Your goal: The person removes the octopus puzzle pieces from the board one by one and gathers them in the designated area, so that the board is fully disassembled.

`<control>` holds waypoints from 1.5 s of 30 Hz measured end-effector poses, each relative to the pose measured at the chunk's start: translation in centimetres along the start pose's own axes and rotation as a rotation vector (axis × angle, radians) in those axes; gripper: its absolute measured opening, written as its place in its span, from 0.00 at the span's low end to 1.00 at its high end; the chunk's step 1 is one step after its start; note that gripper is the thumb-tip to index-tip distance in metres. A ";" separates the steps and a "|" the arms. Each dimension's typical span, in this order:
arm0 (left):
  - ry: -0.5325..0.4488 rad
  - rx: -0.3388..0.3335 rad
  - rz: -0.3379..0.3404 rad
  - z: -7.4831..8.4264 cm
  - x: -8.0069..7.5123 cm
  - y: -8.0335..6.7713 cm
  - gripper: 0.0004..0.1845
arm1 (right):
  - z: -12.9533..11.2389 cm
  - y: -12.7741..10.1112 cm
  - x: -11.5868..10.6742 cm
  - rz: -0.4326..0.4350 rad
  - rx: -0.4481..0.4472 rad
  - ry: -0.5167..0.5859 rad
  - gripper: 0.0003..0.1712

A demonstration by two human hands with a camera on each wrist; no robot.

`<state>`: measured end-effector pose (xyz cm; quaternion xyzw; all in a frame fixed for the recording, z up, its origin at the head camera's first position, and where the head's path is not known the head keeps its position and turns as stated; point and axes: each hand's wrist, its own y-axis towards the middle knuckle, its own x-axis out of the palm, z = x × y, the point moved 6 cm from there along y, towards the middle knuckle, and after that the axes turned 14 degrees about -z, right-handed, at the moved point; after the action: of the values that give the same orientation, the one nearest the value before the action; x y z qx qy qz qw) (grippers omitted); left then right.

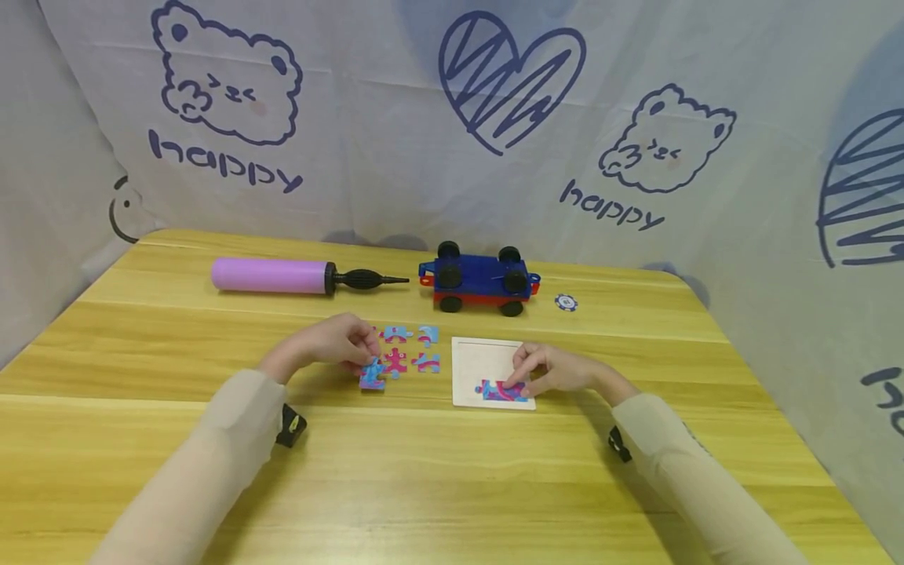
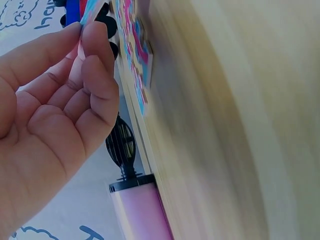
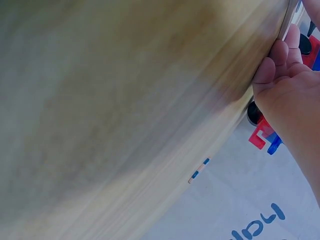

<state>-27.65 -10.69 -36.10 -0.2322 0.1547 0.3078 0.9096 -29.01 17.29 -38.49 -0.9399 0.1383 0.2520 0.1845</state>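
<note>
Backdrop cloth [image 1: 395, 141], left: the word "happy" in dark blue, under a drawn bear.
Backdrop cloth, right: "happy" again, slanted, under a second bear.
Backdrop cloth, right wrist view: part of the same lettering, seen upside down.
Puzzle pieces [image 1: 406, 349], toy car [image 1: 480, 281], pump [image 1: 271, 275]: no readable text.
</note>
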 end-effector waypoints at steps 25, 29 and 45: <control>-0.017 -0.132 -0.040 -1.0 0.4 -0.8 0.04 | 0.0 -0.1 -0.1 -0.005 -0.032 -0.025 0.12; -0.016 -0.135 -0.027 -0.8 0.2 -1.0 0.04 | 0.0 0.0 -0.1 -0.001 0.004 -0.008 0.12; 0.010 -0.042 -0.009 0.7 0.1 0.6 0.02 | -0.2 0.0 -0.1 0.007 -0.004 -0.008 0.13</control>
<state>-27.81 -9.87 -35.80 -0.2535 0.1515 0.3059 0.9051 -28.99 17.22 -38.23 -0.9387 0.1404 0.2564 0.1824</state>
